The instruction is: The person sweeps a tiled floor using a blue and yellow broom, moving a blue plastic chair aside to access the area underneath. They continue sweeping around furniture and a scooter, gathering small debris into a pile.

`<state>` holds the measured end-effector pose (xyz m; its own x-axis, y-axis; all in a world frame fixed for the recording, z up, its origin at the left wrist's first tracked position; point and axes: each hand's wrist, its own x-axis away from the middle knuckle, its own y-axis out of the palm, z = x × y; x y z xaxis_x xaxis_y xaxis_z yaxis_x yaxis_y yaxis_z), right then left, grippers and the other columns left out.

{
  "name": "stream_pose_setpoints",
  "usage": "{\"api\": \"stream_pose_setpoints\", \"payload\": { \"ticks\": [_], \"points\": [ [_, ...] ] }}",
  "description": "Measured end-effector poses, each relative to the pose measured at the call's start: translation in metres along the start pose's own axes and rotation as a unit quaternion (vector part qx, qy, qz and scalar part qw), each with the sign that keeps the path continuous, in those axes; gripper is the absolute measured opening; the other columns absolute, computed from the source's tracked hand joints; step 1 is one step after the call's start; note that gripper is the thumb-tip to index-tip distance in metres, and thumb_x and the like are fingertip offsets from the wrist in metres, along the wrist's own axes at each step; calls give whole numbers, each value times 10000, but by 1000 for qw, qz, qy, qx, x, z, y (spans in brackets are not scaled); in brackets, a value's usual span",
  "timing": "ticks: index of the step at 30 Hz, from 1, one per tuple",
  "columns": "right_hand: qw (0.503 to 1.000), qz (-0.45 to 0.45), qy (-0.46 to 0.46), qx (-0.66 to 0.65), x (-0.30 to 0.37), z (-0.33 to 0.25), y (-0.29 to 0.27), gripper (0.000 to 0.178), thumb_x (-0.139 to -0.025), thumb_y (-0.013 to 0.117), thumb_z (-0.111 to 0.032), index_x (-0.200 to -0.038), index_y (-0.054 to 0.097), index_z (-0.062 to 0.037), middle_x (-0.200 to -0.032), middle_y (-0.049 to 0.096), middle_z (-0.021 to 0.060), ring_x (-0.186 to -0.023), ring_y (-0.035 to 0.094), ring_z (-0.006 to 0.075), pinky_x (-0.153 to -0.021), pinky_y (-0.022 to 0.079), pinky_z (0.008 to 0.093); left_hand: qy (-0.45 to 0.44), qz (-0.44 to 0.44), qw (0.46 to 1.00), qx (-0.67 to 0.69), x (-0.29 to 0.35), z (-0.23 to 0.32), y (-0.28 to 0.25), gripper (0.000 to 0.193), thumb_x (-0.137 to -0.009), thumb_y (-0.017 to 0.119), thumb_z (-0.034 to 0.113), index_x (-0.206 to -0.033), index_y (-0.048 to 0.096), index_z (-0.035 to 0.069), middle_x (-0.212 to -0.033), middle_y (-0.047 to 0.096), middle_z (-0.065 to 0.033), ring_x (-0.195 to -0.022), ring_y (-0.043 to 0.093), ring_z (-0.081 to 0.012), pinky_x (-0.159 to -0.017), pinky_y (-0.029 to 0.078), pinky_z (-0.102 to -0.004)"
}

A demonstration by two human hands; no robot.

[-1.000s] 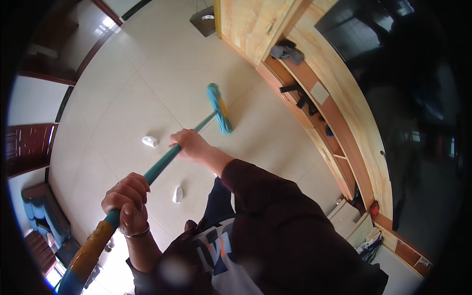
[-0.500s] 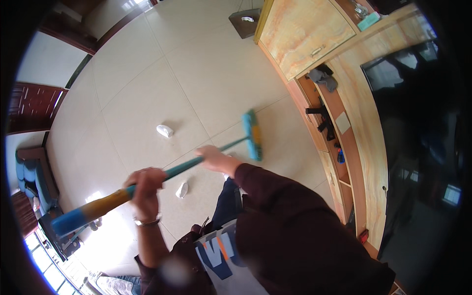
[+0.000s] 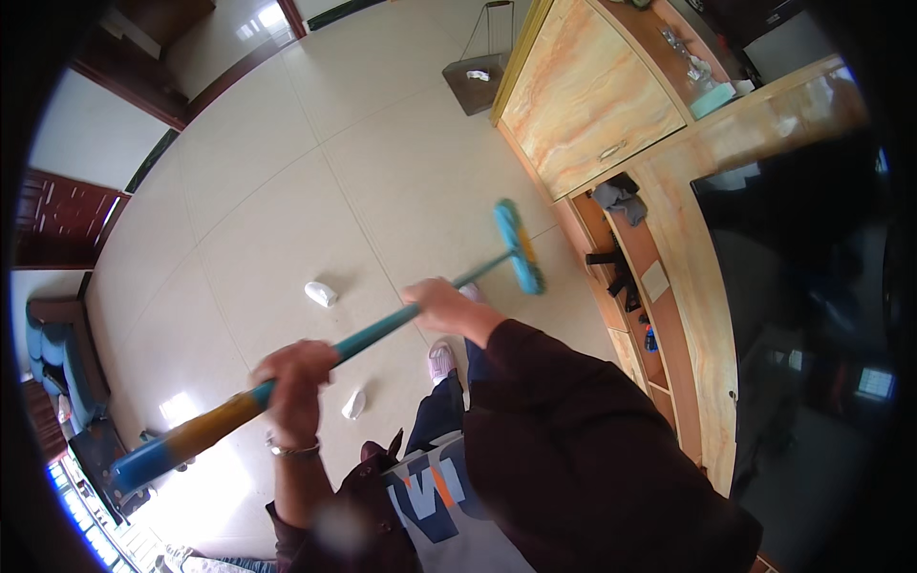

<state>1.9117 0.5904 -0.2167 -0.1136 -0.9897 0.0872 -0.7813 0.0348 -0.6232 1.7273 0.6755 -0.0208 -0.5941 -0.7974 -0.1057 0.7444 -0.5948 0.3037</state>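
A head-worn fisheye looks down from above both hands.

Behind the grip of the left hand I see a silvery wristband; farther back, dark maroon sleeves and a grey printed shirt.

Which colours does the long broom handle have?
The handle is teal, with a yellow band and blue end; best seen in head view.

Large white and orange block lettering stands on the person's grey shirt front.
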Motion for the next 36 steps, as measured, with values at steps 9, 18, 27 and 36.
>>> {"api": "stream_pose_setpoints", "payload": {
  "ticks": [9, 18, 27, 36],
  "points": [
    [996, 30, 80, -10, 1, 145, -16, 88, -678, 596, -87, -754, 559, -63, -737, 604, 151, -756, 585, 371, -627, 453, 439, -173, -59, 983, -38, -74, -95, 52, 167, -871, 514, 52, -744, 596, -18, -822, 627, -117, -710, 562, -178, -663, 449, -256],
    [998, 30, -23, -40, -126, 89, -117, 58, -704, 574, -113, -706, 552, -59, -731, 601, 149, -729, 577, 366, -594, 451, 420, 90, -118, 989, 3, -171, -43, 85, 422, -898, 517, 392, -615, 423, 93, -552, 437, -26, -538, 456, -168, -625, 439, -355],
    [999, 21, -5, 38, -180, 161, -63, 66, -630, 567, -80, -632, 500, -82, -646, 555, 138, -684, 570, 368, -565, 412, 470, -77, 110, 990, -32, -186, -107, 36, 164, -910, 483, 134, -784, 518, 34, -750, 567, -81, -712, 528, -193, -871, 431, -423],
    [976, -86, -171, -105, -238, -5, -38, 71, -673, 587, -123, -715, 543, -86, -747, 602, 123, -765, 590, 333, -642, 445, 440, 159, 74, 977, -120, -187, 9, 14, 253, -911, 477, 293, -754, 382, 118, -553, 404, -12, -481, 377, -125, -488, 350, -280]
  ]
}}
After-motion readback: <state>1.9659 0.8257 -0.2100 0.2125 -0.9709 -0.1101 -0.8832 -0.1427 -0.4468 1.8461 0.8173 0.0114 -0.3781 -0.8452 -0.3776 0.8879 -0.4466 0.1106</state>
